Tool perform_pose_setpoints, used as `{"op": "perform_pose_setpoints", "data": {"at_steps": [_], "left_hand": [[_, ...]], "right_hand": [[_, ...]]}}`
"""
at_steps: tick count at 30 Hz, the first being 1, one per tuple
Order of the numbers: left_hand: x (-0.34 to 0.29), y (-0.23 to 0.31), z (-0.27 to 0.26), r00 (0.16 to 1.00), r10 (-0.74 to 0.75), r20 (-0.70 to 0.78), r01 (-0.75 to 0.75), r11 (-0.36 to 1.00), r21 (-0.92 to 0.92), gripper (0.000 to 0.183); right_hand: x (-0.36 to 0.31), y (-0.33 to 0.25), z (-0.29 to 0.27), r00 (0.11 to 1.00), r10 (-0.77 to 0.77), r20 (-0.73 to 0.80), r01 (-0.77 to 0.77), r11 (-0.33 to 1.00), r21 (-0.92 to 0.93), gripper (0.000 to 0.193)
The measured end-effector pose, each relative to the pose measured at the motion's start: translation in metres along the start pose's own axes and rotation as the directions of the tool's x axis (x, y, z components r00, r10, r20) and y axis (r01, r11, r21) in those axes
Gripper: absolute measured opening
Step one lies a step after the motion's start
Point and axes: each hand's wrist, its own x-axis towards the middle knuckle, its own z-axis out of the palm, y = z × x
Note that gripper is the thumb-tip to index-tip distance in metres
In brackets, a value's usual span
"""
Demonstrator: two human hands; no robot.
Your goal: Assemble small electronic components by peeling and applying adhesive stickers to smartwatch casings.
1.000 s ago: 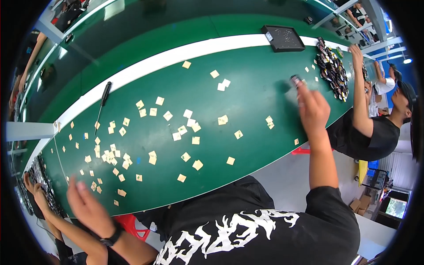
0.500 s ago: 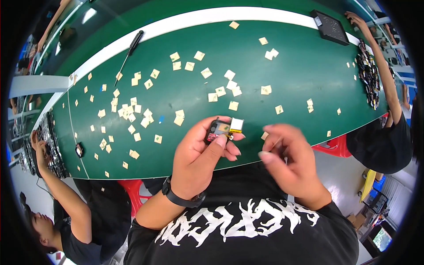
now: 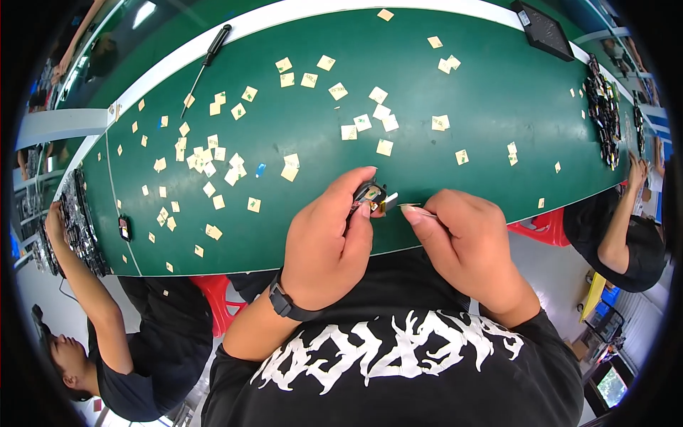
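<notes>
Left hand (image 3: pixel 329 238): a device (image 3: pixel 371 192), likely light, fragile, best edge-gripped, is being held; right hand (image 3: pixel 468 245): a sliver (image 3: pixel 410 205) is being pinched.

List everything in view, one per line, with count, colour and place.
Table: one, green, centre
Paper squares: dozens, cream, across the table
Blue scraps: at least two, blue, left
Screwdriver: one, black-handled, far left
Loose device: one, black, table's left end
Part piles: several, dark, table ends
Tray: one, black, far right
Stools: two, red, near side
Co-workers: at least two, black clothes, both sides
Held device: one, mostly black, centre
Flat slab: one, silvery, beside held device
Thin sliver: one, pale, right of slab
Shirt: one, black and white, bottom
Wrist strap: one, black, left wrist
Left hand: one, bare, holding held device
Right hand: one, bare, holding sliver
</notes>
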Motion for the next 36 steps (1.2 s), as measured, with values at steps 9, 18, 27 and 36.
{"op": "perform_pose_setpoints", "data": {"at_steps": [9, 18, 27, 36], "left_hand": [[-0.001, 0.0, -0.001, 0.997, 0.078, -0.011, -0.077, 0.992, 0.096, 0.038], [0.0, -0.001, -0.003, 0.988, 0.15, 0.025, -0.152, 0.983, 0.106, 0.037], [0.002, -0.008, -0.004, 0.964, 0.254, 0.077, -0.264, 0.948, 0.178, 0.035], [0.005, 0.006, -0.02, 0.966, -0.032, 0.257, 0.085, 0.976, -0.198, 0.039]], "right_hand": [[0.006, -0.002, 0.0, 0.998, -0.006, 0.062, 0.013, 0.993, -0.121, 0.037], [0.005, -0.005, 0.007, 0.989, 0.046, 0.143, -0.055, 0.997, 0.055, 0.017], [0.008, 0.005, 0.007, 0.993, -0.002, 0.119, -0.016, 0.989, 0.148, 0.013], [0.0, 0.021, 0.005, 0.968, 0.053, 0.246, -0.19, 0.792, 0.58, 0.015]]}}
